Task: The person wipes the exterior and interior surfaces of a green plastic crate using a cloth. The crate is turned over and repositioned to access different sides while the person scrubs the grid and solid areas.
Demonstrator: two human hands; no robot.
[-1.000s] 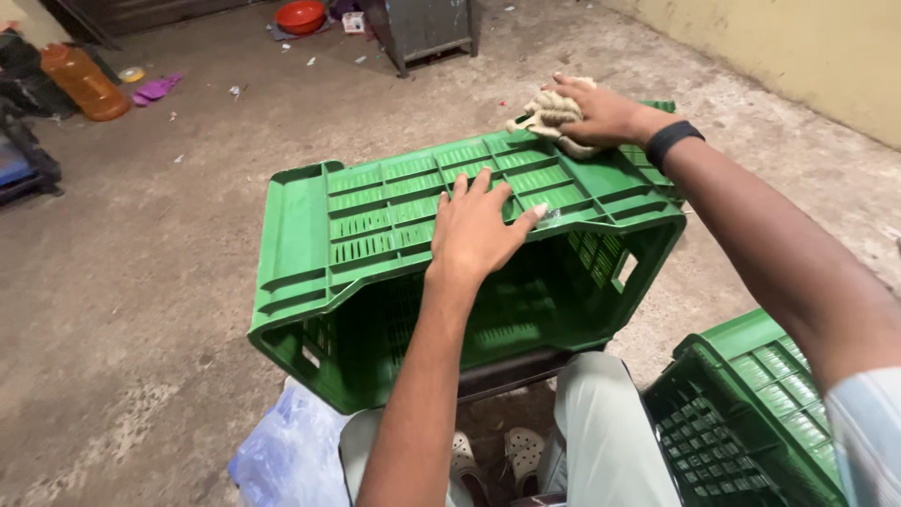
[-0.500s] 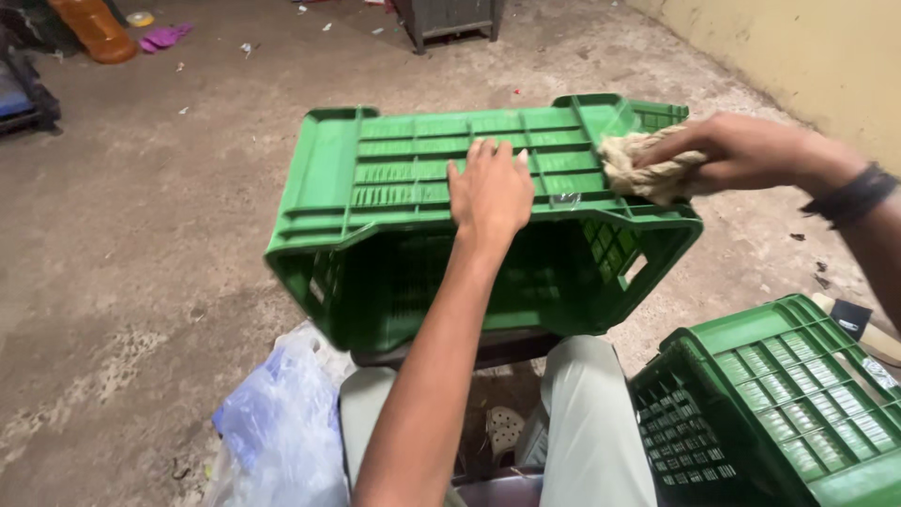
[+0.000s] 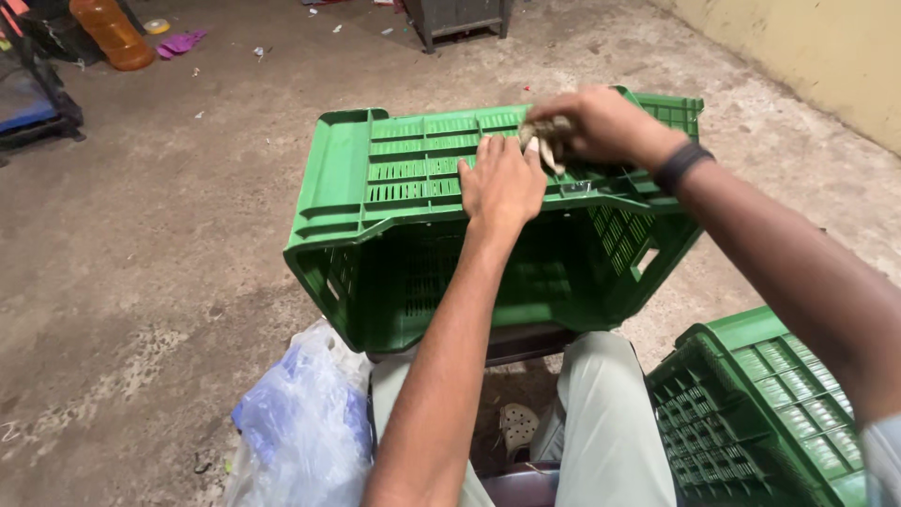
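Now left hand (image 3: pixel 502 183) steadies green crate (image 3: pixel 375 174) — right hand (image 3: pixel 601 122) clutches rag (image 3: pixel 542 133).

Around me lay a rough, stained concrete floor (image 3: pixel 169 244), littered with small scraps. A pale yellow wall (image 3: pixel 826 56) rose at the far right. Far left stood an orange plastic bottle (image 3: pixel 113 33) beside a dark frame (image 3: pixel 38 89), and a grey metal stand (image 3: pixel 460 17) sat far ahead. The light was dim and even.
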